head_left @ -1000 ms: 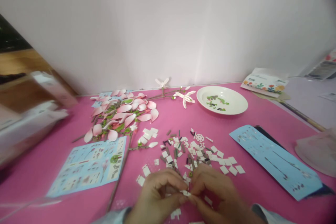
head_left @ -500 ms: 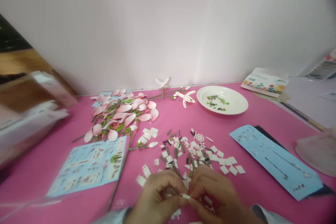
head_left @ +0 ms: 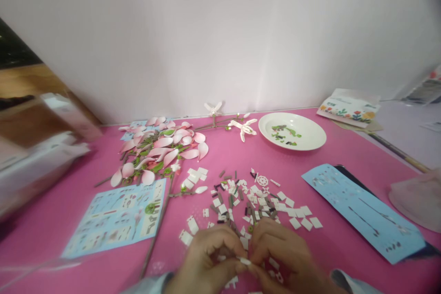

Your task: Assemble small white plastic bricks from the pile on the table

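Head view: a white wall backs a pink tabletop. On it lie a blue instruction booklet, a blue illustrated sheet and a heap of toy magnolia petals; a white plate holds green bits. Nearer, the left hand and right hand meet above scattered white and brown building pieces, both pinching one small white piece between their fingertips. Aligning or pressing it seems the step in hand; the next move calls for steady, light fingertip pressure.
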The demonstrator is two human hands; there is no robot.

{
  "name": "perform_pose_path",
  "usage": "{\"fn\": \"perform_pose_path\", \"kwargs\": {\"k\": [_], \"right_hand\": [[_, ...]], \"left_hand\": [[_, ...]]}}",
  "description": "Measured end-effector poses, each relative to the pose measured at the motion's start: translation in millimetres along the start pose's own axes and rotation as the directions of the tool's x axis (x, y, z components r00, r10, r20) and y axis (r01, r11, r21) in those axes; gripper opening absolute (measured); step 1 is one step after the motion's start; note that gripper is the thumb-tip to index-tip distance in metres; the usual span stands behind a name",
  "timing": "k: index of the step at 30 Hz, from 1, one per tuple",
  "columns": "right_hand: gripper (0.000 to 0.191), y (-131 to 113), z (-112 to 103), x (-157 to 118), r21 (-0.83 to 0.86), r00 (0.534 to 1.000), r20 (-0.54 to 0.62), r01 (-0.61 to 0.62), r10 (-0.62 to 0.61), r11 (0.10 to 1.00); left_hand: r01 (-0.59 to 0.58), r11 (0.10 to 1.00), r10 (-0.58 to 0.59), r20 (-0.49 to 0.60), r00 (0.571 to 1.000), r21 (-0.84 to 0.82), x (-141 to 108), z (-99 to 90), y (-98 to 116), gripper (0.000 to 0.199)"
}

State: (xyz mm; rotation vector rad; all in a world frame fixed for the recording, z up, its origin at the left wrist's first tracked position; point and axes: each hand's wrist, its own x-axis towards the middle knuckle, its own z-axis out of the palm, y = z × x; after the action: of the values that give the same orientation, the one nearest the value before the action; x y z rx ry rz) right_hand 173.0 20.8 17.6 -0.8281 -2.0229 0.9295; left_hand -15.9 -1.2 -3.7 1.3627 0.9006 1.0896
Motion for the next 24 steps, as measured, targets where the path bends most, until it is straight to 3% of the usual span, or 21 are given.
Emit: {"fn": "perform_pose_path", "kwargs": {"k": [10,19,24], "right_hand": [[0.02,1.9,-0.6,5.9,-0.031,0.998,-0.023,0.055,-0.055,0.998],[0.022,1.2,-3.7,6.5,-0.197,0.958,-0.012,0.28,-0.288,0.94],[0.022,3.2,-2.4,5.2,-0.19,0.948,-0.032,0.304,-0.315,0.934]], "left_hand": [[-0.021,0.995,0.017,-0.038,0.999,-0.096,2.0,2.0,-2.2,0.009],[-0.01,0.97,-0.006,-0.066,0.998,-0.242,1.8,6.6,-1.2,0.027],[-0.002,0.965,-0.011,-0.05,0.999,-0.261,1.6,5.6,-0.6,0.025]]}}
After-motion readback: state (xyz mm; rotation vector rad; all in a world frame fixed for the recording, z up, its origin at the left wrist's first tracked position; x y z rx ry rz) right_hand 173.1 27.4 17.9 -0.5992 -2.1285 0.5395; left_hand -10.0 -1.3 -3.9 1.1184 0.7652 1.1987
